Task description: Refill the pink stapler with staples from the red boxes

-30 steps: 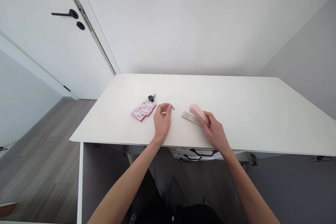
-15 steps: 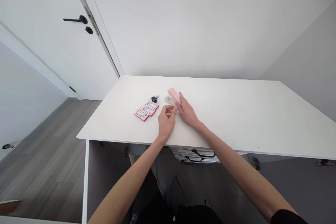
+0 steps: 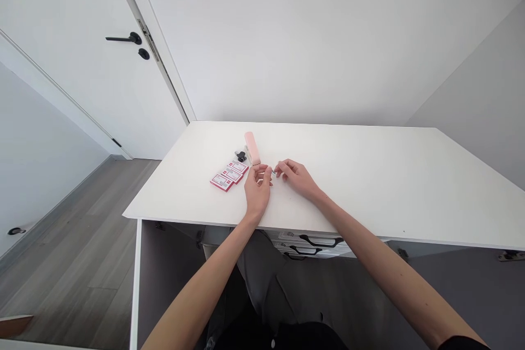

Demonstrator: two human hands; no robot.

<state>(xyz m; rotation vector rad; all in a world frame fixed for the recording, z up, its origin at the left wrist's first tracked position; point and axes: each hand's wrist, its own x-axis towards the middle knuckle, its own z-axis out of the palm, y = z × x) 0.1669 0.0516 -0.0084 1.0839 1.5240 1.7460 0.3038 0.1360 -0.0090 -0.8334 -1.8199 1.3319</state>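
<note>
My left hand (image 3: 257, 188) rests on the white tabletop, thumb and fingertips pinched on one end of a small shiny strip (image 3: 273, 172), too small to make out well. Close on its right, my right hand (image 3: 296, 176) is curled, its fingertips pinched at the strip's other end. A pink stapler (image 3: 252, 147) with a pale base lies just beyond my left hand, its near end by my fingers. Left of it sit a small black piece with a metal end (image 3: 241, 157) and several flat red-and-white boxes (image 3: 229, 175), overlapping in a slanted row.
The white tabletop (image 3: 361, 180) stretches to the right, with a wall (image 3: 295, 44) behind it. Below its front edge are drawers with black handles (image 3: 309, 250) and open cabinet space. A white door with a black handle (image 3: 127, 38) stands at the left, above grey flooring (image 3: 82, 240).
My right hand has let go of the stapler, which now lies further left beside the black piece. Its fingertips have come to the small strip at my left hand. The view has shifted slightly.
</note>
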